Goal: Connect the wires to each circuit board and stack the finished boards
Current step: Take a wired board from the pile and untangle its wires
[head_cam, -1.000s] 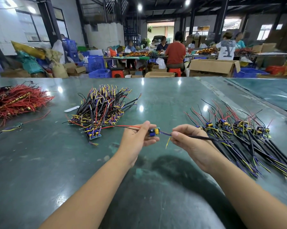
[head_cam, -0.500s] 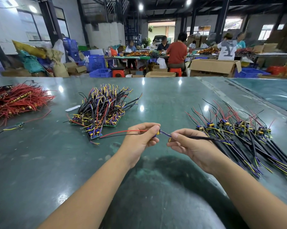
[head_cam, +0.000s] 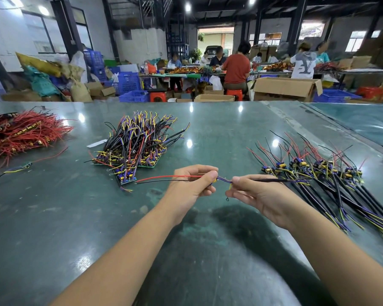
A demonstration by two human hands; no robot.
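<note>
The left hand curls its fingers and thumb round a small circuit board, of which only a blue and yellow edge shows past the thumb tip. Thin red and black leads run straight out of that fist to its left, stiff and glossy. The right hand pinches a purple wire that bridges the narrow gap between the two hands, and a slim black sheathed bundle lies across its fingers, pointing away to the right. A small metal ring terminal hangs just under the right thumb.

Beyond the left hand sits a bristling heap of green boards with black, yellow, purple and red wires standing up from them. To the right of the right hand, wired boards lie fanned in a row, their long black leads trailing toward the person. Far off to the left lies a tangle of red wires.

The bench is a dark green, scuffed, shiny sheet that mirrors the ceiling lamps. Behind it the workshop holds cardboard boxes, blue plastic crates, and other people at far tables.
</note>
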